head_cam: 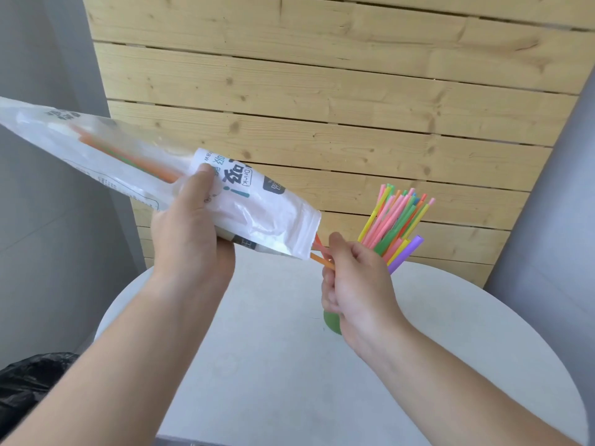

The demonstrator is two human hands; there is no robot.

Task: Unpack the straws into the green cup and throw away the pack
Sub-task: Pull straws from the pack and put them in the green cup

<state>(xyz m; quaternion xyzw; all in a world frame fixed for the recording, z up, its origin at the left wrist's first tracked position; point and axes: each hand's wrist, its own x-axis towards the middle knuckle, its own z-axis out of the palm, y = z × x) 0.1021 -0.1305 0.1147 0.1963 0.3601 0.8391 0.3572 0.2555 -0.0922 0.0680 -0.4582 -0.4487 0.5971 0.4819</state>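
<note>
My left hand [190, 233] grips the pack [145, 165], long axis sloping down to the green cup [331, 321], and just above this cup the fingers [336, 249] of my right hand [357, 284] pinch the protruding orange straws [318, 259].

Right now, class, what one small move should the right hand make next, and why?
Probably pull the orange straws clear of the pack and lower them into the green cup. The right hand pinches their ends at the pack's mouth, the left hand holds the pack tilted, and their length still lies inside it.
</note>
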